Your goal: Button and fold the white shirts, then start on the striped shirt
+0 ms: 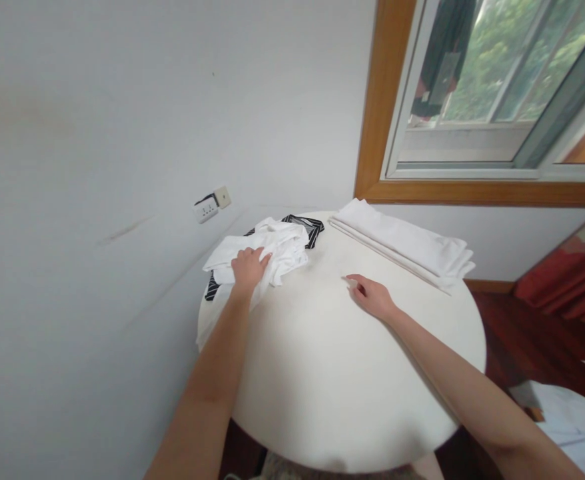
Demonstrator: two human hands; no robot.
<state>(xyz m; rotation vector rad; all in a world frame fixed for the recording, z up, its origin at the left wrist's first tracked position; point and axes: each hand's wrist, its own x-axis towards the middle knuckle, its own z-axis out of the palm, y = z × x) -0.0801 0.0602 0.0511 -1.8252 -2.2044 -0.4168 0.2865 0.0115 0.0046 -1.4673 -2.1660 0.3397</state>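
My left hand (pixel 248 268) is on a crumpled white garment (pixel 286 241) at the table's far left, its fingers bent into the fabric. Black cloth with white stripes (pixel 314 228) sticks out from under this garment at the back and left. Over the middle of the round white table (pixel 317 373), my right hand (pixel 372 297) touches no cloth. Its fingers are loosely curled, with the index finger stretched to the left, and I see nothing held in it. Nearest to it is a long folded stack of white cloth (pixel 402 240) at the back right.
A white wall with a socket (pixel 205 210) borders the table on the left and back. Behind it to the right is a wood-framed window (pixel 472 192). A red curtain (pixel 570 273) hangs at the right, and pale cloth (pixel 572 423) lies at the lower right.
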